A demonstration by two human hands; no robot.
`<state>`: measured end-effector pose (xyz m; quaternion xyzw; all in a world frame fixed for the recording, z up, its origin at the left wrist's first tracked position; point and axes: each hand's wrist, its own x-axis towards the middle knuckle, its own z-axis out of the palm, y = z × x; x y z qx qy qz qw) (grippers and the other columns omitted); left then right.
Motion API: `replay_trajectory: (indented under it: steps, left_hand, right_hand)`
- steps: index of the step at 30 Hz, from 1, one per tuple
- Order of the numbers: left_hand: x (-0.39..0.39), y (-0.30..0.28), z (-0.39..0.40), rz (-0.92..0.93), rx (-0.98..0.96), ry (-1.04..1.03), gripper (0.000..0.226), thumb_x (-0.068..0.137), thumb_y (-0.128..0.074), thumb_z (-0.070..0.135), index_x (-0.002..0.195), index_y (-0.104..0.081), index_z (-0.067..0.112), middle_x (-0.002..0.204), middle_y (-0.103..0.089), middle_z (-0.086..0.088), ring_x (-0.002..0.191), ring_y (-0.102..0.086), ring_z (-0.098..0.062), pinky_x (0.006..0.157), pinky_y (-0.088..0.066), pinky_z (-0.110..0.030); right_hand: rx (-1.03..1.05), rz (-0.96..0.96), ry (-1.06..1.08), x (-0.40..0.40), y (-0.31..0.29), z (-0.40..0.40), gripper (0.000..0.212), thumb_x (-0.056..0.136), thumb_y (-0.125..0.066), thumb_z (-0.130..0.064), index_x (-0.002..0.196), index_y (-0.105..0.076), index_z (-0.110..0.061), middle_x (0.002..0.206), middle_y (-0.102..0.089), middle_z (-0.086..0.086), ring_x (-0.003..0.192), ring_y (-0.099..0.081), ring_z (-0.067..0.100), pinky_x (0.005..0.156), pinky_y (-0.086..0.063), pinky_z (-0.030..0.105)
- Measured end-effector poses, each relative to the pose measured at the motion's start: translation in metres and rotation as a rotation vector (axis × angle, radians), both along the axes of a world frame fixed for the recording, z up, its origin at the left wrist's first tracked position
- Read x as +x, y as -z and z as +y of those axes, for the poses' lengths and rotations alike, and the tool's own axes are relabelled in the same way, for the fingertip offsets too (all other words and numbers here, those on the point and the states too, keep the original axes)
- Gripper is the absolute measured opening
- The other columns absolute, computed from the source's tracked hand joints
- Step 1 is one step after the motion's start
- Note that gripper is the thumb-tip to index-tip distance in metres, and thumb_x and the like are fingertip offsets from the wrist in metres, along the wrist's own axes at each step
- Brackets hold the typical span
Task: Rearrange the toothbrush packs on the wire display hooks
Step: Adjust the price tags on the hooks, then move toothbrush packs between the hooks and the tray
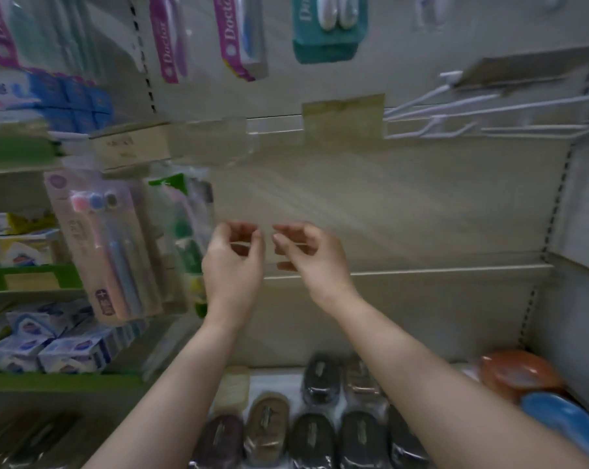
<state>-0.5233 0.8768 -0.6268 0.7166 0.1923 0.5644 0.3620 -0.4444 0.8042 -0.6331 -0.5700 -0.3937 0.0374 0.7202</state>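
**Beige back panel, two hands raised with nothing clearly in them**

Head view: beige back panel [404, 204] fills the middle, and both hands are lifted in front of it, close together but not touching. The left hand [233, 262] and the right hand [315, 262] each have curled fingers with thumb near the fingertips; a thin pale line seems to run between them, but blur hides whether they pinch anything, so I cannot tell.

Just left of the left hand hangs a pink toothbrush pack [107, 252], and a green-topped pack [184, 225] is next to it. Well above the hands hang purple packs reading "Doctor" [233, 35] and a teal pack [328, 28]. Above and right of the right hand, white wire hooks [472, 113] are bare. Below the wrists lie dark wrapped oval items [313, 438].
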Motion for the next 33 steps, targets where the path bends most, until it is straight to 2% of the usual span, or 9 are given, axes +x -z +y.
replay_trajectory:
  steps: [6, 9, 14, 17, 19, 22, 26, 30, 33]
  left_hand:
    - [0.054, 0.032, -0.09, 0.022, -0.138, 0.331, 0.011, 0.089, -0.062, 0.02, 0.079, -0.059, 0.024, 0.079, -0.069, -0.001, 0.078, -0.068, -0.022, 0.076, -0.056, -0.049]
    - [0.08, 0.054, -0.137, 0.049, -0.212, 0.423, 0.012, 0.085, -0.063, 0.026, 0.075, -0.058, 0.022, 0.075, -0.069, -0.002, 0.076, -0.069, -0.026, 0.074, -0.055, -0.053]
    - [0.115, 0.092, -0.229, 0.099, -0.283, 0.548, 0.019, 0.09, -0.061, 0.015, 0.074, -0.056, 0.024, 0.071, -0.064, 0.004, 0.07, -0.064, -0.02, 0.076, -0.055, -0.051]
    - [0.132, 0.113, -0.278, 0.164, -0.345, 0.594, 0.017, 0.09, -0.061, 0.019, 0.075, -0.055, 0.024, 0.075, -0.065, 0.001, 0.076, -0.067, -0.025, 0.076, -0.056, -0.05]
    - [0.14, 0.128, -0.309, 0.211, -0.388, 0.625, 0.016, 0.091, -0.06, 0.019, 0.077, -0.054, 0.022, 0.078, -0.065, -0.002, 0.079, -0.067, -0.024, 0.076, -0.057, -0.048]
    - [0.147, 0.158, -0.35, 0.261, -0.378, 0.676, 0.015, 0.092, -0.059, 0.017, 0.078, -0.054, 0.018, 0.075, -0.064, -0.002, 0.076, -0.066, -0.025, 0.074, -0.057, -0.047]
    - [0.16, 0.206, -0.39, 0.389, -0.385, 0.701, 0.019, 0.09, -0.061, 0.019, 0.072, -0.055, 0.022, 0.072, -0.065, -0.002, 0.074, -0.066, -0.024, 0.072, -0.057, -0.044]
    - [0.171, 0.263, -0.418, 0.58, -0.481, 0.713, 0.015, 0.089, -0.062, 0.023, 0.075, -0.057, 0.023, 0.082, -0.069, -0.008, 0.083, -0.068, -0.027, 0.079, -0.056, -0.049]
    - [0.171, 0.305, -0.434, 0.741, -0.579, 0.696, 0.015, 0.089, -0.062, 0.02, 0.079, -0.052, 0.025, 0.081, -0.066, -0.004, 0.08, -0.066, -0.024, 0.084, -0.054, -0.047]
  right_hand:
    - [0.059, 0.082, 0.053, 0.032, 0.037, -0.095, 0.013, 0.09, -0.056, -0.001, 0.1, -0.064, -0.004, 0.091, -0.068, 0.008, 0.078, -0.067, 0.01, 0.072, -0.057, 0.025]
    - [0.05, 0.096, 0.122, 0.047, 0.056, -0.152, 0.01, 0.09, -0.056, 0.004, 0.096, -0.062, -0.001, 0.08, -0.066, 0.002, 0.064, -0.066, -0.001, 0.061, -0.054, 0.014]
    - [-0.097, 0.127, 0.253, 0.076, 0.092, -0.248, 0.01, 0.09, -0.059, -0.002, 0.094, -0.064, -0.01, 0.091, -0.069, 0.01, 0.085, -0.068, 0.023, 0.08, -0.058, 0.035]
    - [-0.127, 0.145, 0.304, 0.09, 0.115, -0.299, 0.013, 0.09, -0.058, -0.001, 0.089, -0.062, -0.014, 0.09, -0.068, 0.013, 0.084, -0.068, 0.029, 0.081, -0.057, 0.041]
    - [-0.176, 0.139, 0.352, 0.097, 0.132, -0.33, 0.017, 0.089, -0.06, -0.003, 0.085, -0.063, -0.019, 0.086, -0.068, 0.009, 0.081, -0.068, 0.026, 0.077, -0.058, 0.04]
    - [-0.251, 0.187, 0.399, 0.104, 0.161, -0.375, 0.022, 0.087, -0.062, -0.002, 0.082, -0.062, -0.024, 0.079, -0.067, 0.001, 0.069, -0.067, 0.008, 0.066, -0.057, 0.024]
    - [-0.378, 0.231, 0.415, 0.111, 0.198, -0.428, 0.014, 0.087, -0.063, -0.005, 0.088, -0.063, -0.019, 0.089, -0.068, 0.001, 0.082, -0.064, 0.009, 0.075, -0.052, 0.014]
    - [-0.462, 0.365, 0.381, 0.115, 0.248, -0.465, 0.015, 0.088, -0.062, -0.003, 0.103, -0.064, 0.0, 0.101, -0.069, 0.02, 0.088, -0.065, 0.021, 0.08, -0.052, 0.026]
    - [-0.597, 0.439, 0.328, 0.116, 0.291, -0.482, 0.018, 0.09, -0.059, -0.004, 0.106, -0.062, 0.003, 0.098, -0.068, 0.02, 0.081, -0.063, 0.02, 0.074, -0.053, 0.028]
